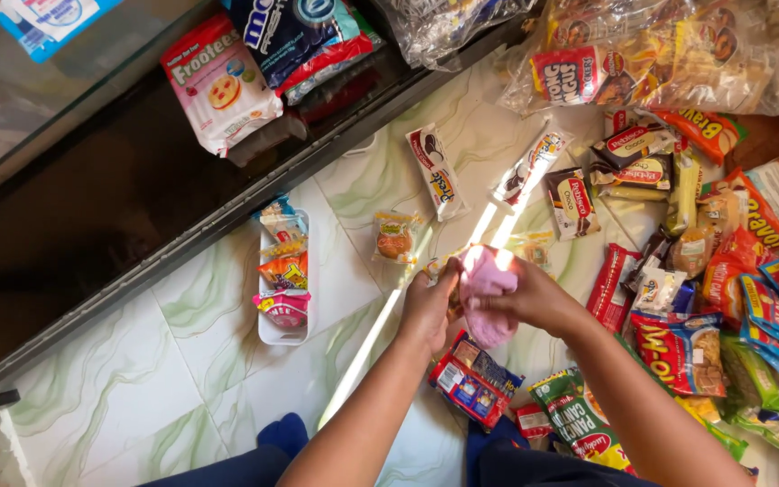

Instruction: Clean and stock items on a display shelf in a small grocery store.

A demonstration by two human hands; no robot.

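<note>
Both hands meet over the middle of the pale green-veined tiled floor, right in a bright stripe of sunlight. The right hand is clenched around a soft pink cloth, which bunches up between the two hands and hangs a little below them. The left hand is closed too, its fingers pinching a small packet that sits against the cloth; most of that packet is hidden, so its kind cannot be told. The pink cloth is off the floor, held above the tiles just over a red and blue snack packet lying near the person's knees.

To the left of the hands stands a narrow white plastic tray, packed with small colourful packets, a pink one at its near end. The tray sits just beside the dark frame of a glass-topped display cabinet, which runs diagonally across the far-left side. Between the tray and the hands lies a small clear-wrapped round biscuit packet, apart from both.

Over on the right side of the floor, a thick scatter of snack wrappers spreads out: a red bag with a cracker picture, a green packet near the right forearm, and long white biscuit packs further off. Big clear plastic bags of packets crowd the far-right corner.
</note>
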